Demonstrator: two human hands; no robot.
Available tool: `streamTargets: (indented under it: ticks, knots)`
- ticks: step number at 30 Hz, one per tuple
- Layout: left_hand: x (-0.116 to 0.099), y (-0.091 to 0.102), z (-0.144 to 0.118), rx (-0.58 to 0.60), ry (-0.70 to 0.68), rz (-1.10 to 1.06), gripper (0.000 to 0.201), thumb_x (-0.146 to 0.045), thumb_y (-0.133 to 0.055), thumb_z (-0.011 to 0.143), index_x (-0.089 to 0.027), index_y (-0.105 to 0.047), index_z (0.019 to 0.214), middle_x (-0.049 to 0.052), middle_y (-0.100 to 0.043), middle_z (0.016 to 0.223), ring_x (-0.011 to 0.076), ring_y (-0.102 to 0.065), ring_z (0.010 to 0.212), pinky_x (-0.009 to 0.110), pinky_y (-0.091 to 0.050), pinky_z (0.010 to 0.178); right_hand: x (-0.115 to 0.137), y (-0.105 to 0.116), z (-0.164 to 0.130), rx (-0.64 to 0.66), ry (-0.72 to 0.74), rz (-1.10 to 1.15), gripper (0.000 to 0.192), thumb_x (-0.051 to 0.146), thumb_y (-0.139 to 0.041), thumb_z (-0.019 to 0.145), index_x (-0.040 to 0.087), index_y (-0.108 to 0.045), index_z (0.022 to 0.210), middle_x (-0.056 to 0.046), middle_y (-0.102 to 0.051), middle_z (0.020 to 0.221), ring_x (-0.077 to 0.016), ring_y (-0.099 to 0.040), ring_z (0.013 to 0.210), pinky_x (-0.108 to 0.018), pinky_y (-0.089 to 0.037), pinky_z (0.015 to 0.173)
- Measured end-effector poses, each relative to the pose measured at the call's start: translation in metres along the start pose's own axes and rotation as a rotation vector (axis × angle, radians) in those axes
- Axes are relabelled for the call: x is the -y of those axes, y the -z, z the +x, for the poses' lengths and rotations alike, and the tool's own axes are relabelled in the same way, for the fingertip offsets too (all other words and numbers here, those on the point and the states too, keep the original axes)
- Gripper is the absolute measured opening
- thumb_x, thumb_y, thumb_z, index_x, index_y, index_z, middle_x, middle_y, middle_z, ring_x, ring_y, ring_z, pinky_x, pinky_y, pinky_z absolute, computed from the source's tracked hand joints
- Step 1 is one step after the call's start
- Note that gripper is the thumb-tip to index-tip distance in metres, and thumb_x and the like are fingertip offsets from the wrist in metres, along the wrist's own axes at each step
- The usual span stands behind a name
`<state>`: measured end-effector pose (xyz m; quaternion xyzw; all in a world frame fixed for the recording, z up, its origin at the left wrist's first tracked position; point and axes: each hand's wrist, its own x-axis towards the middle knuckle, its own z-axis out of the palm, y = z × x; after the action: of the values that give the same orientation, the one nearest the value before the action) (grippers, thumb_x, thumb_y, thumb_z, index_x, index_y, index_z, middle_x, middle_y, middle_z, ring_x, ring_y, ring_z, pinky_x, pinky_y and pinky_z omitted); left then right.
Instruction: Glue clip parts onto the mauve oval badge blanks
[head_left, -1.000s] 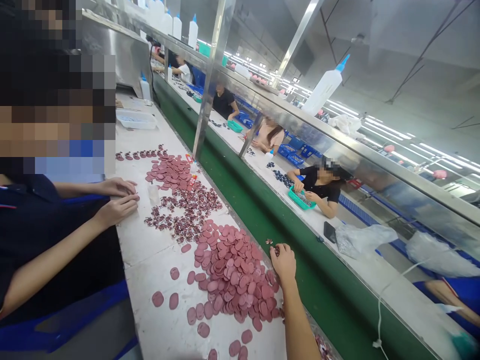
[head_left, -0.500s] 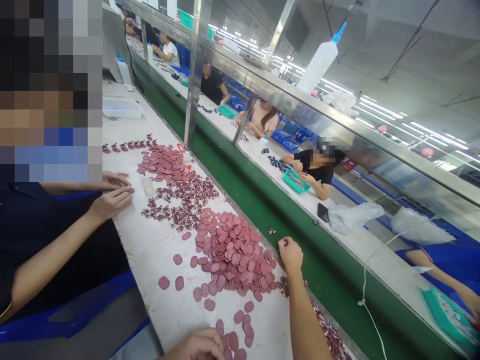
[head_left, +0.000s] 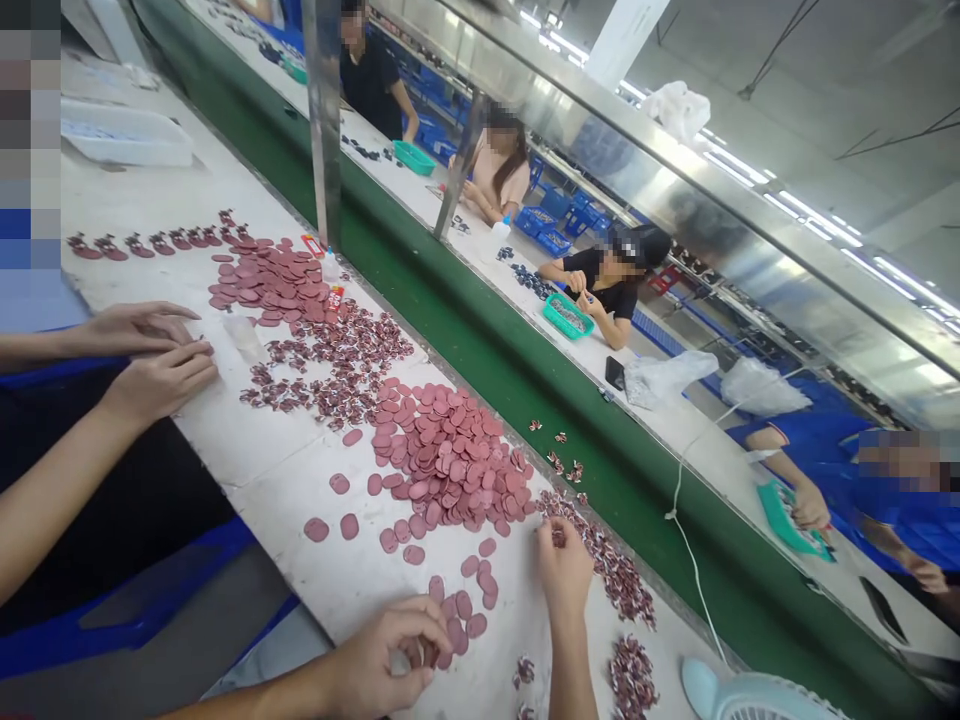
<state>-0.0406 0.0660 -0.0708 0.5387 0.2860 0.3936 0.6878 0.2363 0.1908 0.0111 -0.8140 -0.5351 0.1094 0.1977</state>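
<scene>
The left hand (head_left: 390, 655) is at about 6 o'clock on the white worktable (head_left: 247, 460). Its fingers are curled around a pink oval piece (head_left: 433, 655), at the near edge of a few loose ovals.

The right hand (head_left: 564, 565) is just to the right, at about 5 o'clock. Its fingertips pinch a small dark red and white part (head_left: 558, 536) at the near end of a strip of the same small parts (head_left: 615, 580).

The big heap of pink ovals (head_left: 450, 465) lies near the middle of the view, at 12 o'clock from both hands. Beyond it, at 1 o'clock, runs the green conveyor belt (head_left: 480, 360).

At 9 o'clock a co-worker's two hands (head_left: 150, 355) rest together on the table. Other people sit on the far side of the belt.
</scene>
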Motion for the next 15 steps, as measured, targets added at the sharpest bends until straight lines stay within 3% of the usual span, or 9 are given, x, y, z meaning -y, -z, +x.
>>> streamTargets:
  ticks: [5, 9, 12, 15]
  knots:
    - [0.002, -0.001, 0.000, -0.026, 0.020, -0.022, 0.033, -0.039, -0.076, 0.069, -0.050, -0.077, 0.101, 0.005, -0.065, 0.103, 0.0272, -0.071, 0.088, 0.045, -0.059, 0.072, 0.010, -0.018, -0.031, 0.066, 0.080, -0.101, 0.045, 0.054, -0.042, 0.099, 0.024, -0.071, 0.117, -0.015, -0.072, 0.132, -0.0306, -0.067, 0.118, -0.049, -0.051, 0.106]
    - [-0.006, -0.001, -0.002, -0.033, 0.003, -0.056, 0.037, -0.031, -0.075, 0.072, -0.045, -0.079, 0.105, 0.004, -0.067, 0.109, 0.0239, -0.071, 0.089, 0.039, -0.059, 0.073, 0.018, 0.008, -0.030, 0.139, 0.114, -0.121, 0.059, 0.070, -0.054, 0.089, 0.028, -0.072, 0.125, -0.014, -0.070, 0.147, -0.0381, -0.061, 0.137, -0.052, -0.042, 0.123]
    - [-0.015, 0.001, -0.005, -0.011, 0.032, -0.052, 0.035, -0.024, -0.072, 0.078, -0.038, -0.079, 0.109, 0.004, -0.069, 0.113, 0.0215, -0.070, 0.094, 0.035, -0.058, 0.081, 0.020, 0.042, 0.012, 0.137, 0.057, -0.113, 0.067, 0.078, -0.052, 0.090, 0.026, -0.071, 0.128, -0.011, -0.072, 0.144, -0.0317, -0.064, 0.136, -0.047, -0.047, 0.121]
    - [-0.016, 0.002, -0.006, -0.003, 0.040, -0.056, 0.029, -0.024, -0.073, 0.082, -0.037, -0.080, 0.107, 0.003, -0.069, 0.111, 0.0214, -0.069, 0.095, 0.032, -0.056, 0.080, 0.015, 0.068, 0.081, 0.061, -0.110, -0.162, 0.057, 0.065, -0.052, 0.099, 0.021, -0.065, 0.132, -0.012, -0.074, 0.135, -0.0247, -0.070, 0.121, -0.051, -0.054, 0.112]
